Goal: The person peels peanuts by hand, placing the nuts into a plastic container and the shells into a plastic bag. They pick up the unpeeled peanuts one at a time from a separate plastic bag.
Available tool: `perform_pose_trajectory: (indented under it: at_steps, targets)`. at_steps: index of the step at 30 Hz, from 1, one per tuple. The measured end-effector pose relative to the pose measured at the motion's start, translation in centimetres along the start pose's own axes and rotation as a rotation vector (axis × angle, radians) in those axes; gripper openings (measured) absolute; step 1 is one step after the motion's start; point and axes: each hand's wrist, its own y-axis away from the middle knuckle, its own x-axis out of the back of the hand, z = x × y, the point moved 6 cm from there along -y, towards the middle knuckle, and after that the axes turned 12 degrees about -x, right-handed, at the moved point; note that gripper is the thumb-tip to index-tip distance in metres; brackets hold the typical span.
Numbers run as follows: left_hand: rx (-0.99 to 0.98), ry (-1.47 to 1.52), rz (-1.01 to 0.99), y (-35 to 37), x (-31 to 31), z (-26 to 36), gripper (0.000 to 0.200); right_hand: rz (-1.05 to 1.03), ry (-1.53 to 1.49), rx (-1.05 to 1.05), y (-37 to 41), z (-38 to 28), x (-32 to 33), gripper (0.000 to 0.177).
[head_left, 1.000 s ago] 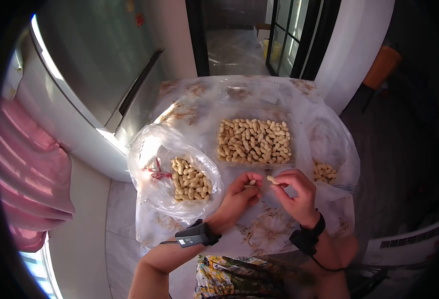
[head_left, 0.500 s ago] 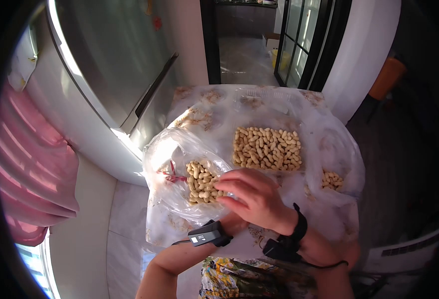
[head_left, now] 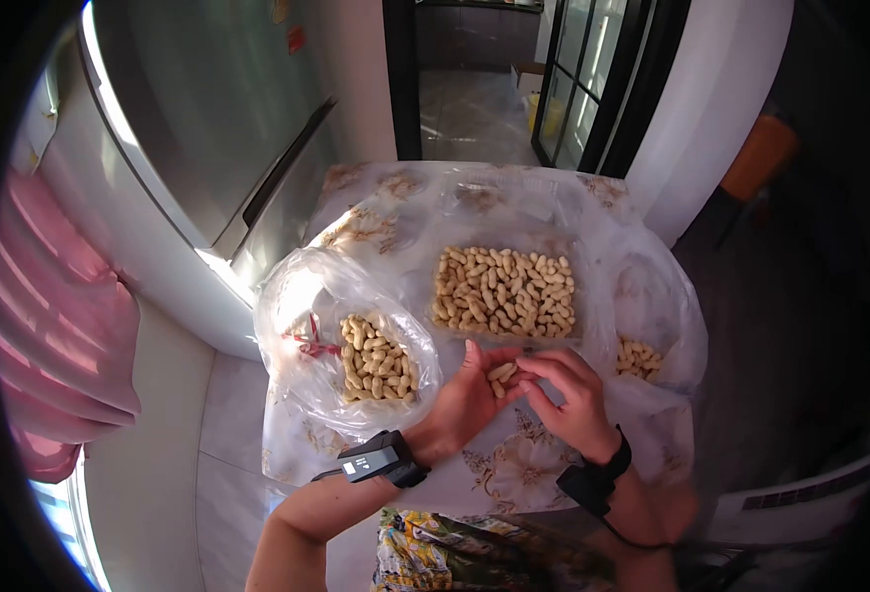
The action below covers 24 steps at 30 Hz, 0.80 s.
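My left hand [head_left: 462,403] is turned palm up over the near part of the table, with a few peanuts [head_left: 501,378] lying in its cupped fingers. From the right, my right hand [head_left: 575,407] reaches to that palm, its bent fingertips at one of these peanuts. To the left stands an open clear plastic bag [head_left: 287,393] with a pile of peanuts [head_left: 378,363] inside. Beyond my hands, a clear tray [head_left: 507,340] holds a broad layer of peanuts [head_left: 504,291]. A second clear bag [head_left: 667,296] on the right has a smaller heap of peanuts [head_left: 638,358].
A floral cloth [head_left: 524,472] covers the table. A metal-fronted appliance [head_left: 227,118] borders it at the left, near a pink curtain [head_left: 65,326]. Behind the table is a doorway with a black-framed glass door [head_left: 578,89]. An orange chair [head_left: 758,156] stands at the right.
My right hand has moved right, away from the bag's peanuts. My left hand, mostly hidden before, now shows palm up with peanuts in it. The whole view has shifted slightly.
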Motion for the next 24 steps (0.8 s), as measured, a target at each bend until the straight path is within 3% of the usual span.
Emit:
perform_pose_trajectory:
  at_steps: [4, 8, 11, 16, 24]
  targets:
    - [0.021, 0.006, -0.084, -0.1, -0.1, -0.7, 0.081, -0.104, 0.167, 0.093, 0.2, 0.6, -0.8, 0.025]
    - [0.039, -0.001, -0.113, 0.1, -0.5, -1.0, 0.08, -0.107, 0.07, 0.027, 0.1, 1.5, -0.8, 0.013]
    - [0.022, 0.05, -0.086, 0.2, -0.6, -0.7, 0.064, -0.051, 0.056, 0.03, 0.2, 1.5, -0.3, 0.012]
    - [0.026, -0.238, -0.079, 0.4, 0.5, -0.5, 0.031, 0.019, -0.03, 0.032, 0.5, 1.1, 0.3, 0.021]
    - [-0.09, -0.32, -0.053, 0.5, -0.1, 0.8, 0.019, 0.028, -0.026, 0.003, 0.6, 1.1, 0.6, 0.029]
